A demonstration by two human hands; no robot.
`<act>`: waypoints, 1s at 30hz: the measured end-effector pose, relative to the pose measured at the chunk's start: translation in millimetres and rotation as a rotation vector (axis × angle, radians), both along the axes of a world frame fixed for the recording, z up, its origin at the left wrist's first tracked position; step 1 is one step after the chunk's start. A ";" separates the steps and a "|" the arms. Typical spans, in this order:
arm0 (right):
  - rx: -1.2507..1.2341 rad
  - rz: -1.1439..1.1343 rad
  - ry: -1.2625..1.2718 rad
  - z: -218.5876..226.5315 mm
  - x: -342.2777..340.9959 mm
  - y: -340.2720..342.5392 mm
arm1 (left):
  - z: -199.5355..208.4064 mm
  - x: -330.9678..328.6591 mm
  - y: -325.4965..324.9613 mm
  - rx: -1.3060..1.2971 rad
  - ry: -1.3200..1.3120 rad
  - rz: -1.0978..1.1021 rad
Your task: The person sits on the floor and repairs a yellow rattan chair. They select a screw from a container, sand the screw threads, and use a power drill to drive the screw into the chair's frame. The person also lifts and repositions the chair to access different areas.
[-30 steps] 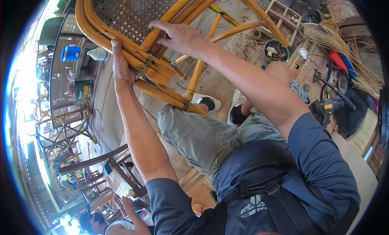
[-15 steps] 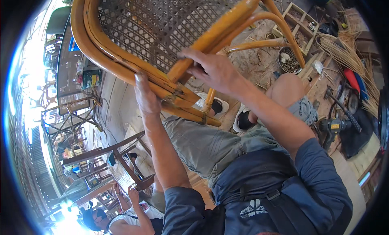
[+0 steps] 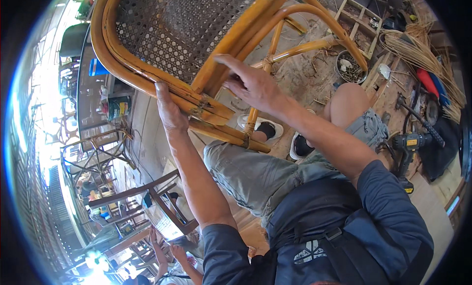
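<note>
Head view: rattan chair (image 3: 233, 36) is at the upper middle, frame tilted, one lower rail end at the left knee (image 3: 219, 150); can't tell if that end bears on it.

Left hand (image 3: 172, 113) grasps the outer curved rail just before the corner with the cord binding (image 3: 200, 107), thumb on top. Right hand (image 3: 250, 86) is at the straight crossrail that meets that corner: index finger laid along it, other fingers curled beside it. Can't tell whether it actually grips. No tool in either hand.

Step in hand, my read: steadying the frame and handling that corner, where rails, binding and cane webbing (image 3: 167, 29) come together. Next move calls for a firm left hold on the curved rail plus a definite right grip on the crossrail, as the tilt leaves little obvious support.

Floor (image 3: 305, 71) side: one curved leg ends just beside the metal bowl (image 3: 353, 82), so any swing of the frame should clear its rim. Drill (image 3: 408, 141) and hammer (image 3: 420, 120) lie off to the right, apart from the chair.
</note>
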State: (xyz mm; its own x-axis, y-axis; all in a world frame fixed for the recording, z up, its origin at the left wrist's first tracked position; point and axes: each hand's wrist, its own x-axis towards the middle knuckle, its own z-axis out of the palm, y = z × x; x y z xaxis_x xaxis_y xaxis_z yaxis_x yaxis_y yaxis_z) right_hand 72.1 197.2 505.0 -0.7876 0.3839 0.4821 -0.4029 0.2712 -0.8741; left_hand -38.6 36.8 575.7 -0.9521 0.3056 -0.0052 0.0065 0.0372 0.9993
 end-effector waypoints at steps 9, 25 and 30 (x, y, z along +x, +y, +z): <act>-0.086 -0.196 -0.579 -181.1 65.5 -5.8 | 20.7 -52.8 8.6 -0.086 0.031 -0.012; -0.752 0.207 -0.984 -225.0 47.2 -8.2 | 22.4 -87.9 4.9 -0.144 0.019 0.015; -1.029 0.297 -0.917 -198.6 17.4 -36.6 | 12.8 -54.5 4.5 -0.151 0.032 0.008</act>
